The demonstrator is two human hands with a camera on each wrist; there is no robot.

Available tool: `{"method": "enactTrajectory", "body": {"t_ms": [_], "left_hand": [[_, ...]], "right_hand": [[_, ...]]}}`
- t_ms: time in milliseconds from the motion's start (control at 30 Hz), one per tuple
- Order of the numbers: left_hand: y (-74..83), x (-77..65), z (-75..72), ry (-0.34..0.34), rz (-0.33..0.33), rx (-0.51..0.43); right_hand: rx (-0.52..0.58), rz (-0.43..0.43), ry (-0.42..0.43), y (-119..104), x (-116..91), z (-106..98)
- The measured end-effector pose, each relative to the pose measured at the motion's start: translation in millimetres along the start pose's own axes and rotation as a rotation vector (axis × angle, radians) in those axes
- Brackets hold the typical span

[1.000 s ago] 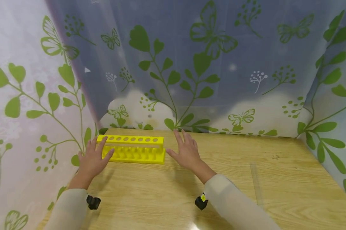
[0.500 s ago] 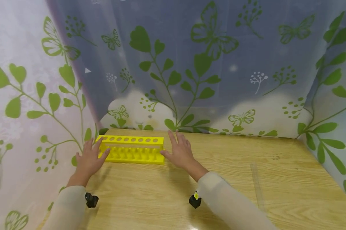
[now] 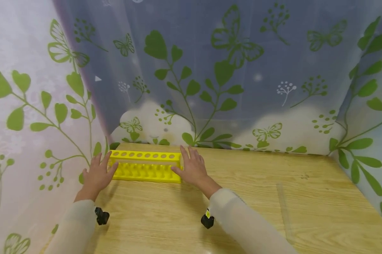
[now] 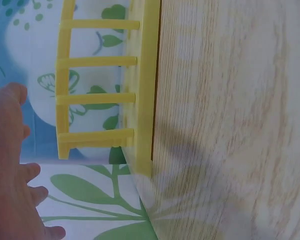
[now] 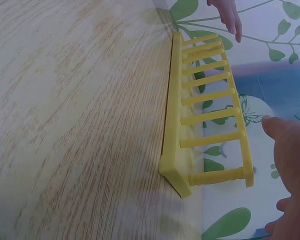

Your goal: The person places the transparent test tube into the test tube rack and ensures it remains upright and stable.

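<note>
A yellow test tube rack (image 3: 146, 173) stands upright on the table, its top bar pierced by a row of round holes. My left hand (image 3: 97, 175) hovers at its left end, fingers spread and thumb in front. In the left wrist view a gap shows between that hand (image 4: 10, 170) and the rack (image 4: 147, 75). At the opposite end is my right hand (image 3: 193, 168), fingers extended, its thumb overlapping the rack's edge in the head view. The right wrist view shows the right thumb (image 5: 280, 127) apart from the rack (image 5: 172, 150). Neither hand holds anything.
The wood-grain table (image 3: 241, 197) extends to the right, with a clear flat strip (image 3: 284, 211) on it. A curtain (image 3: 191, 70) printed with leaves and butterflies hangs behind the rack, and a pale one (image 3: 35, 148) borders the left side.
My right hand has moved left toward the rack's right end. My left hand has shifted slightly left, to the rack's left end. The rack has stayed in place.
</note>
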State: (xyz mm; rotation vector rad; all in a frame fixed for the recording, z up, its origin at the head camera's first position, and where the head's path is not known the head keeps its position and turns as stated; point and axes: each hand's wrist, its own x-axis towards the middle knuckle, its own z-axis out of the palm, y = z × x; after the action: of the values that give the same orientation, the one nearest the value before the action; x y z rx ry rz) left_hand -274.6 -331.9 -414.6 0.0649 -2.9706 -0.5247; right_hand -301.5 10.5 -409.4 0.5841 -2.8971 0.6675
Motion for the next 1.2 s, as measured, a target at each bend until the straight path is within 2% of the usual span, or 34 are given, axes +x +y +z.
{"method": "enactTrajectory", "body": {"t_ms": [300,567,900,1200], "left_hand": [[-9.0,8.4,3.3,-0.026,-0.021,-0.035],[-15.6,14.7,9.6,-0.034,-0.002,-0.043],[-15.2,18.6,16.7,-0.055,0.020,-0.025],[-13.2,20.8,16.1,-0.068,0.040,-0.017]], "right_hand": [[-0.011,0.023,-0.041,-3.9,5.6,6.6],[-0.022,0.030,-0.065,-8.5,8.9,11.7],[-0.075,0.013,-0.097,-9.6,9.4,17.2],[-0.115,0.010,-0.102,-12.3,13.1,22.2]]}}
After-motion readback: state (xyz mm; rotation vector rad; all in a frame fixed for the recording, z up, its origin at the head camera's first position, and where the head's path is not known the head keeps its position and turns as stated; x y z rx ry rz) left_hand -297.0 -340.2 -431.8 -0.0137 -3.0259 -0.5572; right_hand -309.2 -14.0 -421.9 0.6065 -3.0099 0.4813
